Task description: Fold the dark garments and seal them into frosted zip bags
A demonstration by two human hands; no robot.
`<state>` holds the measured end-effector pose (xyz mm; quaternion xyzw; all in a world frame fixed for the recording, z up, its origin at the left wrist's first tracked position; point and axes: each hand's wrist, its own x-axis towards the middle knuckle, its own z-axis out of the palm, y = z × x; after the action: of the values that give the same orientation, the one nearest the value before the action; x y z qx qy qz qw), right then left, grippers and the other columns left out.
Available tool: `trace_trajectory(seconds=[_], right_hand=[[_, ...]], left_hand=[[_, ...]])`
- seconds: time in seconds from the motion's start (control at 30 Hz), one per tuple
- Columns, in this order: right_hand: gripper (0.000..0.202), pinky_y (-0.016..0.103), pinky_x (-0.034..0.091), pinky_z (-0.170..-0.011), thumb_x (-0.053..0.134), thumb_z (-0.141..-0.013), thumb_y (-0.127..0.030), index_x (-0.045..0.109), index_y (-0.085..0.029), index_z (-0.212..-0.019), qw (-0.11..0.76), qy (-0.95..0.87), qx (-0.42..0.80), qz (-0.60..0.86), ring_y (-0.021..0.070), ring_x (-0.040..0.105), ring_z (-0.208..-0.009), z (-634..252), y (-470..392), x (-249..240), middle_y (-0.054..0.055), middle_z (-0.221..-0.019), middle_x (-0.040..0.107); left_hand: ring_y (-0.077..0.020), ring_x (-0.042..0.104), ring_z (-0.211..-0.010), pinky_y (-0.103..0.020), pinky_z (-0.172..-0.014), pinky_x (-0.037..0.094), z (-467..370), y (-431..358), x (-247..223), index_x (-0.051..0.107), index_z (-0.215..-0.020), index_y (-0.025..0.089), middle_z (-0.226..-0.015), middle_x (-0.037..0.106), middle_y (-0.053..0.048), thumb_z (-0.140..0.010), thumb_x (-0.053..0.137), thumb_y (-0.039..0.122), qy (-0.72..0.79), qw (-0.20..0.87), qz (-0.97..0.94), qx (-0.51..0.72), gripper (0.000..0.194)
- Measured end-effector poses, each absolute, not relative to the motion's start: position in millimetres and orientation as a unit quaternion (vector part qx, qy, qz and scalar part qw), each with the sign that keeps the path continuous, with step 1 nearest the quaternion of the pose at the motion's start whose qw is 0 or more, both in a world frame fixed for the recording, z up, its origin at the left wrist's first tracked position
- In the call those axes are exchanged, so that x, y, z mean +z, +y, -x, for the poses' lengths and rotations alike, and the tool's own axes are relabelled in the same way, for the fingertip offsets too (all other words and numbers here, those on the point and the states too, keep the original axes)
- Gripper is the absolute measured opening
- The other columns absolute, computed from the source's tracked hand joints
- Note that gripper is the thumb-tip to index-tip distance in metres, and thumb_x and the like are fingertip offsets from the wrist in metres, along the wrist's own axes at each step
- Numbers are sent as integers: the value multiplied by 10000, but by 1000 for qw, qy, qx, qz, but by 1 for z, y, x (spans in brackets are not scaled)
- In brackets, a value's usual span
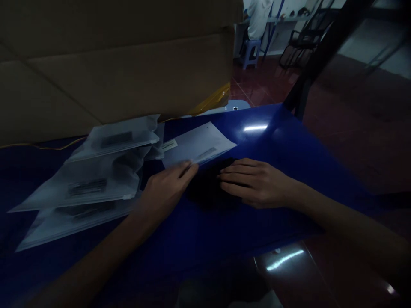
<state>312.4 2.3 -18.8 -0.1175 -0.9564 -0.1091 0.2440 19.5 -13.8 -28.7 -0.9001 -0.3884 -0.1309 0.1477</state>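
Note:
My left hand (170, 185) is at the near edge of a flat, whitish plastic bag (202, 139), its thumb and fingers closed together there. Motion blurs the fingertips. The bag has a small pale label and a printed strip, and more sheets seem to lie under it. My right hand (253, 182) lies with fingers stretched out over a black, soft-looking thing (205, 190). That dark thing sits between both hands; its shape is hard to make out. Left of my left hand, several frosted zip bags (105, 171) with dark contents overlap in a pile.
A large cardboard box (128, 81) stands behind the bags on the blue table (272, 141). Yellow tape (213, 100) hangs by its lower corner. A dark post (308, 81) rises past the far right corner. Beyond are a seated person (258, 19), a blue stool (251, 53) and a black chair (303, 40).

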Motion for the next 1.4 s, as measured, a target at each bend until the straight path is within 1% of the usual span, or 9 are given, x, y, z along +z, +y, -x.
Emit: trace_trajectory(seconds=[0.17, 0.3, 0.47, 0.73, 0.9, 1.0, 1.1, 1.23, 1.4], right_hand=[[200, 380, 648, -976, 570, -1034, -79, 734, -111, -1144, 261, -947, -151, 113, 212, 783, -1104, -312, 2, -16, 102, -1192, 812], [120, 340, 660, -975, 662, -997, -82, 745, -121, -1074, 324, -924, -177, 100, 203, 782, -1122, -309, -1, -7, 90, -1154, 822], [82, 318, 653, -1012, 709, -978, -111, 742, -136, -1048, 365, -912, -175, 72, 204, 770, -1156, -300, -6, -7, 78, -1162, 820], [223, 376, 584, -1124, 543, -1054, -65, 672, -69, -1236, 292, -951, -48, 90, 218, 674, -1328, -301, 0, -33, 152, -1314, 759], [405, 502, 572, -1133, 488, -1019, -11, 586, -55, -1410, 195, -963, -6, 187, 318, 524, -1478, -303, 0, -31, 198, -1516, 614], [472, 507, 620, -1057, 479, -1021, -22, 529, -69, -1488, 161, -961, 3, 227, 344, 517, -1462, -301, -3, -29, 201, -1556, 570], [484, 422, 695, -852, 475, -1034, -51, 506, -98, -1515, 139, -952, -30, 269, 327, 603, -1346, -299, -7, -29, 200, -1535, 585], [432, 330, 671, -617, 472, -1009, -33, 587, -97, -1420, 141, -924, -136, 329, 314, 704, -1155, -293, -14, -33, 190, -1407, 681], [351, 323, 644, -586, 470, -994, -9, 672, -102, -1266, 152, -892, -214, 369, 264, 748, -952, -289, -17, -36, 149, -1246, 761]], left_hand=[[-223, 807, -979, -311, -735, 676, -16, -17, -29, 617, -1349, 128, -1217, 794, -104, -1077, 406, 48, -373, 169, 896, -170, 352], [-214, 812, -940, -302, -705, 675, -16, -17, -28, 619, -1337, 131, -1213, 796, -98, -1071, 446, 51, -364, 171, 894, -195, 327], [-166, 811, -945, -243, -749, 669, -23, -20, -31, 632, -1311, 167, -1191, 803, -54, -1107, 457, 147, -344, 98, 890, -284, 269], [-127, 810, -834, -187, -679, 623, -30, -19, -30, 686, -1180, 200, -1040, 832, 3, -1101, 451, 150, -355, 56, 872, -333, 253], [-129, 814, -809, -190, -680, 626, -29, -18, -29, 704, -1225, 229, -1037, 840, 17, -1057, 495, 91, -354, 50, 868, -343, 302], [-141, 818, -812, -201, -679, 633, -30, -18, -30, 709, -1277, 235, -1054, 841, 5, -1053, 538, 115, -351, 51, 866, -352, 306], [-140, 819, -801, -195, -676, 633, -33, -21, -28, 719, -1251, 221, -1049, 843, 1, -1056, 567, 127, -357, 68, 864, -348, 264], [-118, 803, -722, -174, -677, 630, -41, -30, -24, 716, -1198, 173, -998, 846, -6, -1043, 611, 104, -348, 129, 865, -338, 199], [-128, 813, -825, -171, -753, 631, -48, -36, -22, 712, -1186, 127, -1014, 842, -36, -1008, 669, 80, -338, 169, 861, -342, 188]])
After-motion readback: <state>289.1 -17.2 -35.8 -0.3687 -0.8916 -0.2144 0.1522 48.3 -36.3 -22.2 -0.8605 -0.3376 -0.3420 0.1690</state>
